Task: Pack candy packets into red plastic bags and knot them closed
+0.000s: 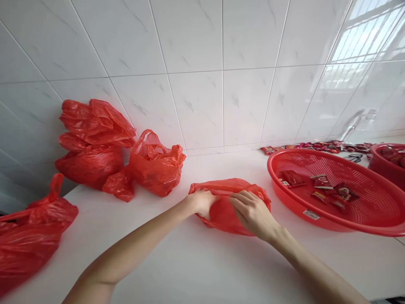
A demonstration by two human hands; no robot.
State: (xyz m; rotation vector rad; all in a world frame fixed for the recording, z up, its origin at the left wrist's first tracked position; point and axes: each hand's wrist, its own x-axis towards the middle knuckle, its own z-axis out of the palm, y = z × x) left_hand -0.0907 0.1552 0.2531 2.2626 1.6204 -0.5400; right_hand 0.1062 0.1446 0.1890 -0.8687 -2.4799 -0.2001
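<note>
A red plastic bag (226,217) lies on the white counter in front of me, its mouth spread and facing me. At the left side of that mouth, my left hand (204,203) is closed on the film, with its fingers partly hidden in the folds. My right hand (253,211) has its fingers curled on the upper right part of the bag's rim, gripping the thin plastic. Just right of the bag stands a large red perforated basket (311,215), holding several small wrapped snack packets (346,192).
Filled red bags stand along the wall at left: a stacked pair (91,160) and a smaller one (158,169). Another red bag (31,245) sits at the left edge. Loose packets (329,146), black scissors handles (355,158), a clear bottle (359,126) and a second red basket (384,169) are at right.
</note>
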